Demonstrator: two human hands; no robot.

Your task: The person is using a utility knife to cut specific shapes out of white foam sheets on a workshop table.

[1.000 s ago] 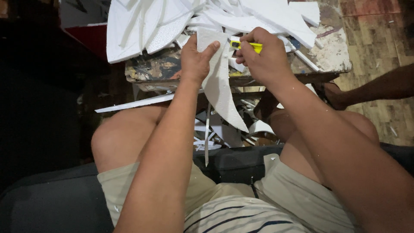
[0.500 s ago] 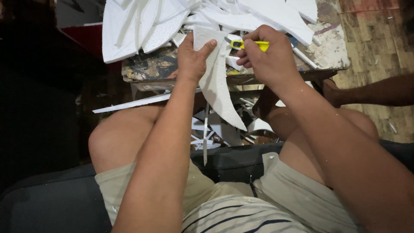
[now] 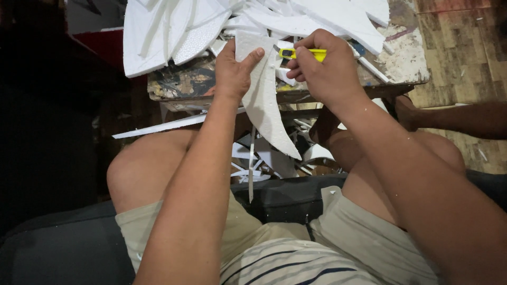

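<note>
A curved, pointed foam piece (image 3: 266, 100) is pinned against the edge of the tabletop (image 3: 406, 63) by the left hand (image 3: 232, 71), whose palm is pressed flat on the upper part and whose thumb is laid across the foam's top. The piece is seen to hang down from the tabletop edge, narrowing to a tip between the knees. A yellow knife (image 3: 301, 53) is gripped in the right hand (image 3: 325, 68), the fingers being curled tightly round its handle; the blade end is pointed left, toward the top edge of the foam piece, just beside the left thumb. Whether the blade is touching the foam cannot be told.

Behind the hands, a heap of white foam sheets (image 3: 174, 31) is spread over the paint-stained tabletop. A long thin foam strip (image 3: 158, 126) is seen lying across the left knee, and more offcuts (image 3: 264, 158) are scattered on the floor between the legs. A narrow sliver is hung straight down below the held piece.

At the right edge, another person's forearm (image 3: 465, 119) is stretched over the wooden floor (image 3: 459, 37), well apart from the work.
</note>
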